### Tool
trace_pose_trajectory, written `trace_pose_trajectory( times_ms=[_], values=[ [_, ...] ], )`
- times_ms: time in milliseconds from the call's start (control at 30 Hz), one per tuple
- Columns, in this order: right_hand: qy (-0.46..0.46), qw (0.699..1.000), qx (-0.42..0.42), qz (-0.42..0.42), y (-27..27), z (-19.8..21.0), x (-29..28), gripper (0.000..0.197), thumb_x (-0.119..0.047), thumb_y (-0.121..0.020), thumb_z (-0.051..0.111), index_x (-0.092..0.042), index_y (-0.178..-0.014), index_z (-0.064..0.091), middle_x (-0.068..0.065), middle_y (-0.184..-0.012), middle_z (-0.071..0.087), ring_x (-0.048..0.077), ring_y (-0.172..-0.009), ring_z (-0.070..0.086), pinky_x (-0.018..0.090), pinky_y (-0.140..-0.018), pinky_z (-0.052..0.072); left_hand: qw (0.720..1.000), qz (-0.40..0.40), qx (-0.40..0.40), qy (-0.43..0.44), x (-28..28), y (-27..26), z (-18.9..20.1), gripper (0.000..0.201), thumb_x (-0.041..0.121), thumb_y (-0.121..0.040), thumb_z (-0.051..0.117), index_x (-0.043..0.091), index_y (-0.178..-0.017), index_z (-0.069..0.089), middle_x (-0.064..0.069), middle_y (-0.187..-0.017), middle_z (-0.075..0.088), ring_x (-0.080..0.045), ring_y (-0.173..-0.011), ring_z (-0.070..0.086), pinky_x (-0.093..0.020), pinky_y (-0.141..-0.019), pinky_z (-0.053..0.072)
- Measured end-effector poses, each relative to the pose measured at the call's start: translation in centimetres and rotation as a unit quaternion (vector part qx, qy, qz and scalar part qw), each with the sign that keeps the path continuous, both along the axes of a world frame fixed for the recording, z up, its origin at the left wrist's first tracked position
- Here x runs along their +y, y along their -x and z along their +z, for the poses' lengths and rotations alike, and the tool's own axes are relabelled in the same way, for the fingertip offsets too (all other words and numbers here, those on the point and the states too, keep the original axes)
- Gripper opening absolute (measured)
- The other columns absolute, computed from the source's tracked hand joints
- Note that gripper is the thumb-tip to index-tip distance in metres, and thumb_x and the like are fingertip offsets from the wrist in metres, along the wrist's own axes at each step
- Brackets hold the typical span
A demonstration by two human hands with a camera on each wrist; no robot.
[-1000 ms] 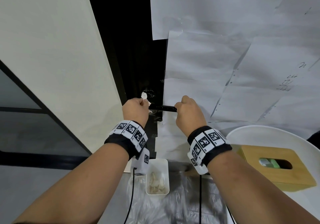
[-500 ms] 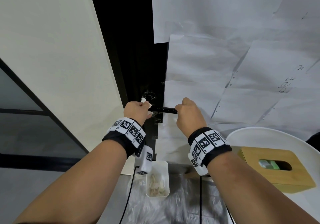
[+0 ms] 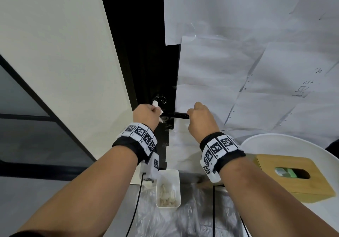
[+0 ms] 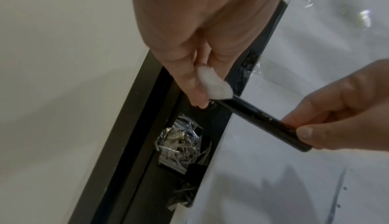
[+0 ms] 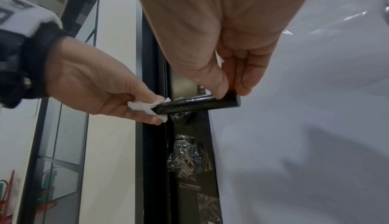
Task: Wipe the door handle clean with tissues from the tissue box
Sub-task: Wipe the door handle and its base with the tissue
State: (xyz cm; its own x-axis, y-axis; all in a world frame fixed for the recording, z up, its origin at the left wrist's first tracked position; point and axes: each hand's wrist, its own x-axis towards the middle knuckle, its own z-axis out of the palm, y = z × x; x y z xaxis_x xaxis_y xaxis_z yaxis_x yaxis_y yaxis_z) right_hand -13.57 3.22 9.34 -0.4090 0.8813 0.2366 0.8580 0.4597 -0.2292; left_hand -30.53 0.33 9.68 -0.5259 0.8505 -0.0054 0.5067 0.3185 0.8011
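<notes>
Fingers (image 5: 147,119) of my left hand (image 3: 145,115) pinch a wadded tissue (image 5: 145,107) against the pivot end of the black door handle (image 5: 195,103), while my right hand (image 3: 200,117) pinches its free tip. Wiping seems underway; the bar's middle looks unwiped, the tissue box (image 3: 293,174) waiting nearby.

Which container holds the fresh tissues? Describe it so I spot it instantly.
Find the round white table at lower right. The tissue box sits on it: tan wood with an oval slot on top, unlike the small white bin standing below the door handle.
</notes>
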Motion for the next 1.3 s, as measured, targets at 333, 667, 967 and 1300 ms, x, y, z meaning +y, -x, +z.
trace_pose_trajectory(
  times_ms=[333, 667, 967, 1300],
  values=[
    [-0.028, 0.999, 0.006, -0.024, -0.1, -0.2, 0.3, 0.019, -0.008, -0.090, 0.049, -0.002, -0.078, 0.063, 0.012, -0.084, 0.052, 0.027, -0.075, 0.045, 0.032, -0.055, 0.030, 0.987, -0.078, 0.125, -0.069, -2.3, 0.3, 0.5, 0.020, 0.015, -0.094, 0.057, 0.017, -0.109, 0.070, -0.003, -0.114, 0.053, -0.010, -0.092, 0.048, -0.019, -0.083, 0.035],
    [0.056, 0.993, 0.093, 0.049, 1.8, 0.1, -0.7, 0.037, -0.021, -0.092, 0.053, -0.017, -0.129, 0.053, 0.010, -0.110, 0.055, 0.027, -0.107, 0.048, 0.038, -0.086, 0.047, 0.965, -0.152, 0.199, -0.077, -1.7, -0.5, 0.3, 0.022, 0.004, -0.085, 0.061, 0.013, -0.103, 0.072, -0.010, -0.110, 0.064, -0.027, -0.102, 0.060, -0.033, -0.087, 0.048],
    [-0.056, 0.998, 0.028, 0.024, 3.3, -0.6, -0.4, 0.012, -0.001, -0.079, 0.057, -0.008, -0.087, 0.062, 0.010, -0.085, 0.055, 0.030, -0.075, 0.050, 0.036, -0.057, 0.041, 0.964, -0.150, 0.197, -0.096, -0.9, -0.8, -1.1, 0.012, 0.008, -0.082, 0.071, 0.013, -0.091, 0.077, -0.006, -0.090, 0.058, -0.024, -0.082, 0.060, -0.034, -0.072, 0.052],
    [-0.066, 0.997, 0.031, 0.000, 0.7, -0.8, -0.5, 0.010, 0.005, -0.073, 0.059, -0.004, -0.076, 0.060, 0.012, -0.079, 0.053, 0.030, -0.070, 0.048, 0.033, -0.054, 0.033, 0.962, -0.200, 0.154, -0.101, -1.9, -2.4, -1.7, 0.032, -0.006, -0.086, 0.059, 0.015, -0.106, 0.072, -0.002, -0.106, 0.061, -0.015, -0.093, 0.059, -0.004, -0.073, 0.039]
  ],
)
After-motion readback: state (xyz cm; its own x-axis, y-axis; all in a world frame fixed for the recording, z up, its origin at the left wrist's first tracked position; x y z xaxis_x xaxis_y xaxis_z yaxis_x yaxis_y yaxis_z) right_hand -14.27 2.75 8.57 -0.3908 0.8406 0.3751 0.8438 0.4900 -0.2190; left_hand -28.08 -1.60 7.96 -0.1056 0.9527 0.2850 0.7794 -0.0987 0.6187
